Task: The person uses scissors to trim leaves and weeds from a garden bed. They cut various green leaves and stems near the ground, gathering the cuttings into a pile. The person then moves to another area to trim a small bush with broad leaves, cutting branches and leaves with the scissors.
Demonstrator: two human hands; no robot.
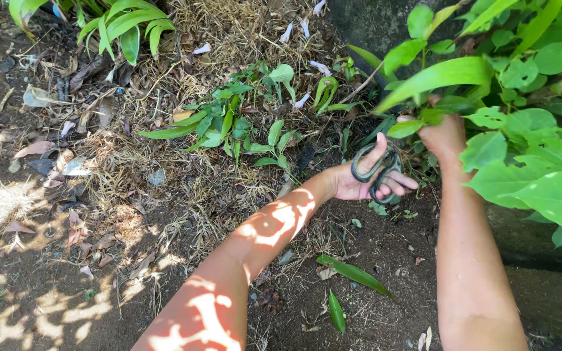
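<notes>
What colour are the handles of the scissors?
Dark grey to black; the scissors sit in the left hand, seen from the head view.

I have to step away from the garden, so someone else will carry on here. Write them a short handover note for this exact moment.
Left hand: fingers through the handles of the dark scissors, blades hidden among the stems.
Right hand: closed around a bunch of leafy green stems by the stone wall.
Done: two cut leaves lie on the soil below.
Left: the held stems look uncut; the low plants to the left on the dry grass stand untouched.
</notes>
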